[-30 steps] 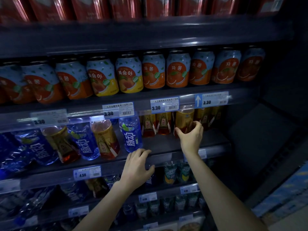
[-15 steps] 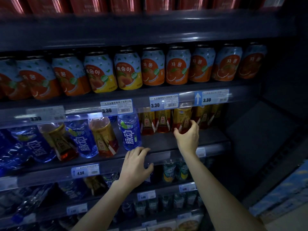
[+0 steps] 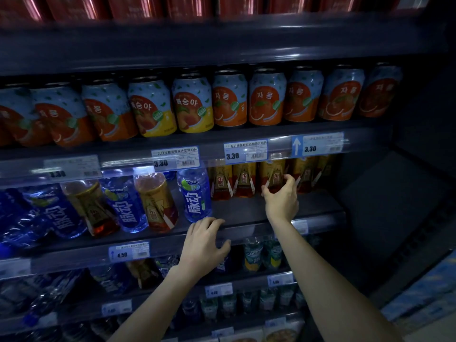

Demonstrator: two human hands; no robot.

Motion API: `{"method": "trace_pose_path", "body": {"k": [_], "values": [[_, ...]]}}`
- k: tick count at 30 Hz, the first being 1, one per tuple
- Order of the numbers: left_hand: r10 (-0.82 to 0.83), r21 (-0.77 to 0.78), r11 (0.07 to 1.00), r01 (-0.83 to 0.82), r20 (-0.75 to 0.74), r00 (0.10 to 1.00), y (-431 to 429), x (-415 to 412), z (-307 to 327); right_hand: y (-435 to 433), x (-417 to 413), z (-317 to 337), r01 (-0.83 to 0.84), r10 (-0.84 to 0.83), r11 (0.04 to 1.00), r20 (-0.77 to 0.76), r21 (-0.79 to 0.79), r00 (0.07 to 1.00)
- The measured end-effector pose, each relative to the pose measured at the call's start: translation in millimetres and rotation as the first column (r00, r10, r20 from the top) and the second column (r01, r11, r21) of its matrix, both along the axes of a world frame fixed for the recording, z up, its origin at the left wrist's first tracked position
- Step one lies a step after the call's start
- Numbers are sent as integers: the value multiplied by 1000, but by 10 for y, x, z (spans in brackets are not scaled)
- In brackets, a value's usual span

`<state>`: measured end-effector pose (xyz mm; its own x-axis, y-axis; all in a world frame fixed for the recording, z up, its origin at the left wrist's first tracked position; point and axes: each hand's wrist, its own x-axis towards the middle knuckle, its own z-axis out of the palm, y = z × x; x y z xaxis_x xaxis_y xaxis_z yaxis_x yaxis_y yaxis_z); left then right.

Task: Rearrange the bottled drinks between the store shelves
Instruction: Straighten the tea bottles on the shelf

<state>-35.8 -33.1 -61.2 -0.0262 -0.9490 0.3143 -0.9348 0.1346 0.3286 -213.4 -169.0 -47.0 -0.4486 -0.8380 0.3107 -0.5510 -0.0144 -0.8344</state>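
Dim store aisle, dark tiered shelving (image 3: 246,213) (price tags (image 3: 245,151) faintly lit).

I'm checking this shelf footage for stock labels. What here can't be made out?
All in the head view:
- Tops of the amber bottles the right hand reaches for: hidden behind the price strip.
- Far-left price tag: blurred by glare.
- Red cans on top: cut off by the frame edge.
- Bottom-shelf drinks: too dark and small.
- Left hand fingertips: curled over the shelf edge.
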Motion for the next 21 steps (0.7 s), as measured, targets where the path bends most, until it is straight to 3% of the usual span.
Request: {"method": "trace_pose_path", "body": {"k": [10,21], "values": [[7,8,1000,-7,-42,999,-21,-15,15,-42,9,0,0,1,1000,-35,17,999],[12,-1,1000,-13,-217,976,88,3,229,308,-37,-50,-64,59,996,-84,-63,995]]}}
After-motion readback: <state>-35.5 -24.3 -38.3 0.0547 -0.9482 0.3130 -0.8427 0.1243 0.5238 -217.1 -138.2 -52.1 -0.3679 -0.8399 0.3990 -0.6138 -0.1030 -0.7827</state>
